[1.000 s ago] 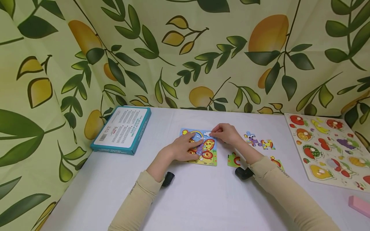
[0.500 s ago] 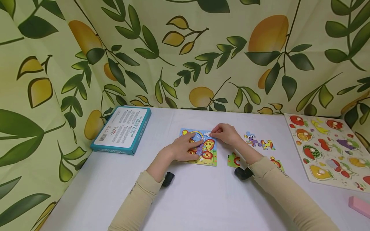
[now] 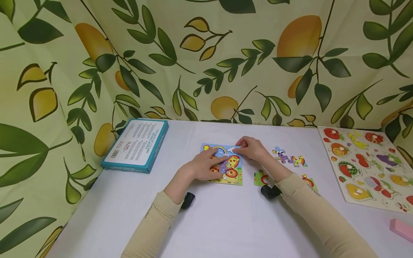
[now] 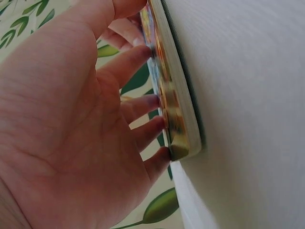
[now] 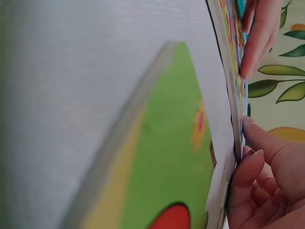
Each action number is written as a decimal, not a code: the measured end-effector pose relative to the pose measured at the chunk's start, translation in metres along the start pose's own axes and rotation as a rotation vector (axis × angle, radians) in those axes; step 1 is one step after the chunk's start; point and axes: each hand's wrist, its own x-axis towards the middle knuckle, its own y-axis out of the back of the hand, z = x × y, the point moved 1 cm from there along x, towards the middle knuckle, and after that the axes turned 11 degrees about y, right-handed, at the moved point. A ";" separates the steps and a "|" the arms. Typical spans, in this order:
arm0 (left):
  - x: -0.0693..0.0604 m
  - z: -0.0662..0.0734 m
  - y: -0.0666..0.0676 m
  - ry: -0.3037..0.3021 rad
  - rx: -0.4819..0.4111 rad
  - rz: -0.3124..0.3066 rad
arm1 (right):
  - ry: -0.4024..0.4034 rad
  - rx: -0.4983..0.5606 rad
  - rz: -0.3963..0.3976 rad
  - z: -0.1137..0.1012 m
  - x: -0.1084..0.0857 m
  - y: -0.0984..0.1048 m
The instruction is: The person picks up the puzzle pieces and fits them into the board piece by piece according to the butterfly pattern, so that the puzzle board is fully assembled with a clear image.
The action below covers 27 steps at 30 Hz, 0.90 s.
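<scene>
A square butterfly puzzle (image 3: 238,172) lies flat on the white table. My left hand (image 3: 203,166) rests across its left half with fingers spread; in the left wrist view several fingertips of that hand (image 4: 71,129) touch the picture side of the puzzle (image 4: 177,129). At the far right corner, beside the printed cloud, my right hand (image 3: 254,149) pinches the edge. Seen from the right wrist, the thumb of the right hand (image 5: 271,181) lies on the puzzle (image 5: 234,62) and a bent finger meets its rim. The palm hides part of the butterfly.
Right of the puzzle lie loose pieces: a purple one (image 3: 281,157), a yellow one (image 3: 298,161), a green one (image 3: 260,178) and another (image 3: 309,182) partly behind the sleeve. A teal box (image 3: 135,145) stands left; a fruit board (image 3: 368,165) and pink block (image 3: 401,229) are right.
The right hand's fingertips have shifted slightly, with the index finger moving to the puzzle's far corner, apart from the thumb. The left hand has stayed on the puzzle.
</scene>
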 end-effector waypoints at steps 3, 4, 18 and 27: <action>0.000 0.001 0.001 -0.001 0.020 0.001 | 0.020 0.000 -0.008 -0.001 0.001 0.001; 0.000 0.002 0.001 -0.001 0.026 0.001 | 0.025 0.006 -0.017 -0.001 0.001 0.001; 0.001 0.002 0.001 -0.003 0.030 0.011 | 0.069 -0.006 -0.123 0.000 0.000 0.013; 0.000 0.003 0.000 -0.009 0.031 0.030 | 0.106 -0.003 -0.078 0.018 -0.027 0.039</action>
